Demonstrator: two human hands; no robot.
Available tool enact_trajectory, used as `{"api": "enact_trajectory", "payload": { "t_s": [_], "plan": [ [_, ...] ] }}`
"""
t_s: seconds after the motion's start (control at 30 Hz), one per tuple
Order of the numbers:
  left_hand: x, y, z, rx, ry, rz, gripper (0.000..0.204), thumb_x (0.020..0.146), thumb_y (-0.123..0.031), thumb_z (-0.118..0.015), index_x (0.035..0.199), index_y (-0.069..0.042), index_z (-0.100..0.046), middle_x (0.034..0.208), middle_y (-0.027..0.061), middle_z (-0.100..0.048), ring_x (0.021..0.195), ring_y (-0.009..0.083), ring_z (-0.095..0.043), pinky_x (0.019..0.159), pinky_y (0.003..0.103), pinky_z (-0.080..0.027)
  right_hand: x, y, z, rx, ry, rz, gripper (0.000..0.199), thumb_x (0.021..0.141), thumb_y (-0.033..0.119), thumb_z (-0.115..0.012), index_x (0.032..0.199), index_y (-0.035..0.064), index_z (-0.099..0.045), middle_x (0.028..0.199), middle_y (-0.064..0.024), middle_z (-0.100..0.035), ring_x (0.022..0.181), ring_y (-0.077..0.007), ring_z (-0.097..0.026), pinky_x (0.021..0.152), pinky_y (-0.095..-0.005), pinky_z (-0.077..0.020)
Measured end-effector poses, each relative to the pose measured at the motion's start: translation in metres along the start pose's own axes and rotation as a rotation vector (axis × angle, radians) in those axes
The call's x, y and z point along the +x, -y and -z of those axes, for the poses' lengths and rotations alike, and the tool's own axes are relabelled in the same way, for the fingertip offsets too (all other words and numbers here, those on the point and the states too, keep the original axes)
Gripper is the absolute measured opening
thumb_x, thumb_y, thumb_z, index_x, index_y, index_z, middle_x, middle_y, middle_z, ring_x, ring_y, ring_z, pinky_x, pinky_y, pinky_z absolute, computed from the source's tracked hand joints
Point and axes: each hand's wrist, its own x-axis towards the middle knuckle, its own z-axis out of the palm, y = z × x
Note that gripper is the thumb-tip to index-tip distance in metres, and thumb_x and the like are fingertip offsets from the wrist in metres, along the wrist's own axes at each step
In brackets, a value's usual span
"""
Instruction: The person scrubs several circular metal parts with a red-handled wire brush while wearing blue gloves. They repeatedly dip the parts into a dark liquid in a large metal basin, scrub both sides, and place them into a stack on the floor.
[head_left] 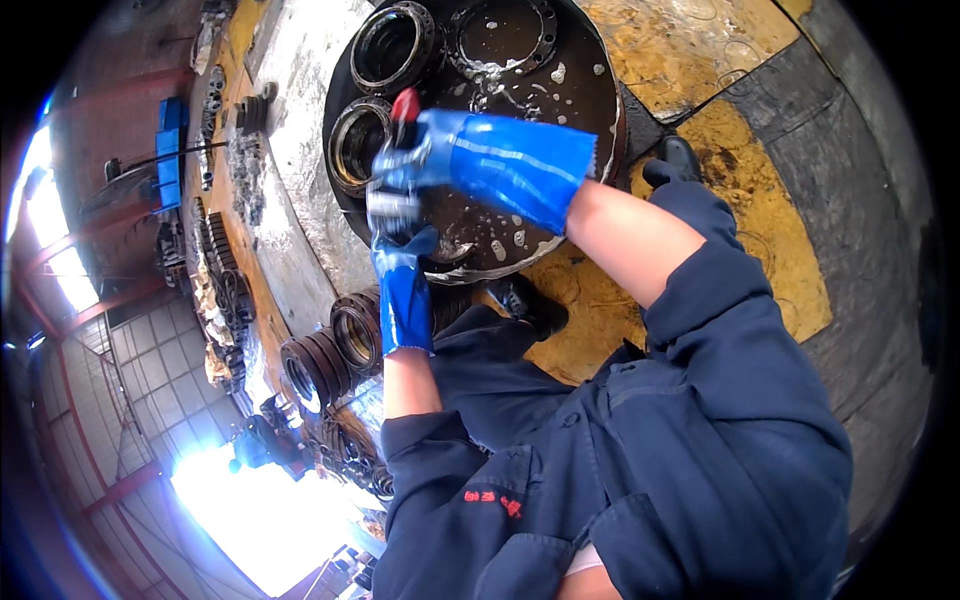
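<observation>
Both my hands wear blue rubber gloves and meet over the left part of a round dark drum top (575, 140), wet and spotted with foam. My right hand (425, 160) is closed on a tool with a red end (405, 104); motion smears it, and its kind cannot be told. Just below, my left hand (402, 255) grips a small shiny grey metal part (394, 208), also blurred. Beside my hands, a thick metal ring (358, 145) lies on the drum top. Behind it sits a larger flanged ring (398, 48), and to its right a flat ring with bolt holes (548, 30).
Several dark ringed metal parts (318, 368) stand by my left forearm. More metal parts (225, 270) line the floor at the left, near a blue box (170, 150). Worn yellow floor plates (765, 200) lie right of the drum, with my shoes (535, 305) close to it.
</observation>
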Motion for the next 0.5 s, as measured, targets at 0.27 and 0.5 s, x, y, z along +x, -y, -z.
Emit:
{"api": "enact_trajectory", "payload": {
  "t_s": [0.27,0.5],
  "plan": [
    [-0.006,-0.007,-0.006,-0.100,-0.017,0.012,0.040,0.076,0.005,-0.081,0.115,-0.003,-0.074,0.099,0.0031,-0.075,0.086,0.0164,-0.070,0.080,0.031,-0.058,0.035,-0.049,0.015,-0.179,-0.273,-0.288,0.037,0.094,0.042,-0.076,0.101,0.0060,-0.078,0.086,-0.0107,-0.076,0.079,-0.0195,-0.071,0.075,-0.0376,-0.0557],
    [0.001,0.001,-0.005,-0.204,-0.019,0.020,0.045,0.079,0.010,-0.079,0.122,-0.002,-0.073,0.104,0.0050,-0.077,0.088,0.0177,-0.071,0.084,0.032,-0.058,0.008,-0.091,0.030,-0.242,-0.612,-0.528,0.041,0.095,0.044,-0.071,0.109,0.0061,-0.078,0.093,-0.0158,-0.078,0.085,-0.0270,-0.074,0.078,-0.0406,-0.0572]
  ]
}}
